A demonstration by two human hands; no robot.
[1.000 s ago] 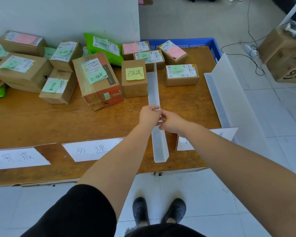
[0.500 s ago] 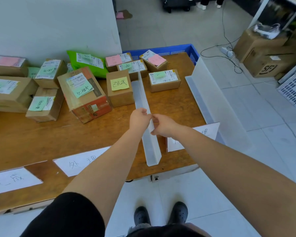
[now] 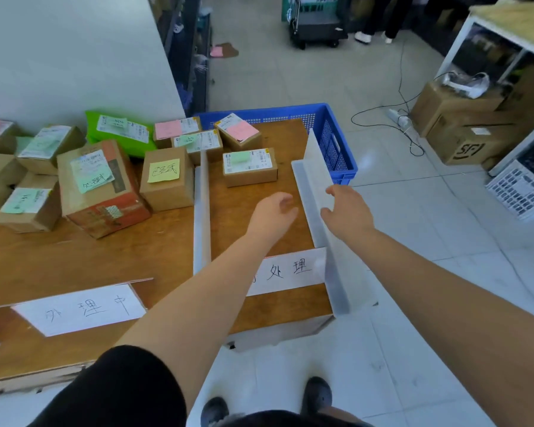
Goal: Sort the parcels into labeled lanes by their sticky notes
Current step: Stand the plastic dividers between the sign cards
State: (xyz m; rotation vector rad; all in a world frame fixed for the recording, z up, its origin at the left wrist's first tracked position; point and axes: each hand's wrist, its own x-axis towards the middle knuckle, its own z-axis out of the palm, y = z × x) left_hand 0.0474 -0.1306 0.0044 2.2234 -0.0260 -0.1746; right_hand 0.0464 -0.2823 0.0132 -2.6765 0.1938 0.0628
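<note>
the parcels sit beyond both hands: a small box with a green note (image 3: 249, 167) lies just past our fingertips inside the right lane, a box with a yellow note (image 3: 166, 182) stands past our left forearm on the far side of the middle divider (image 3: 201, 208), and a loose heap of unsorted boxes (image 3: 43, 177) spreads further to our left. our left hand (image 3: 273, 212) hovers over bare wood between the two dividers, fingers loosely curled, holding nothing. our right hand (image 3: 344, 211) reaches the edge divider (image 3: 316, 180), fingers spread against its upright face; whether it grips or only touches, we cannot tell. the hands are apart. nearer us than the hands lie the lane label under our left forearm (image 3: 287, 271) and the middle lane label (image 3: 80, 309). judgement: step in hand is squaring the edge divider. we should hold it low, keep it parallel to the middle divider, clear of the table edge, so it cannot tip toward the blue crate (image 3: 333, 134).
</note>
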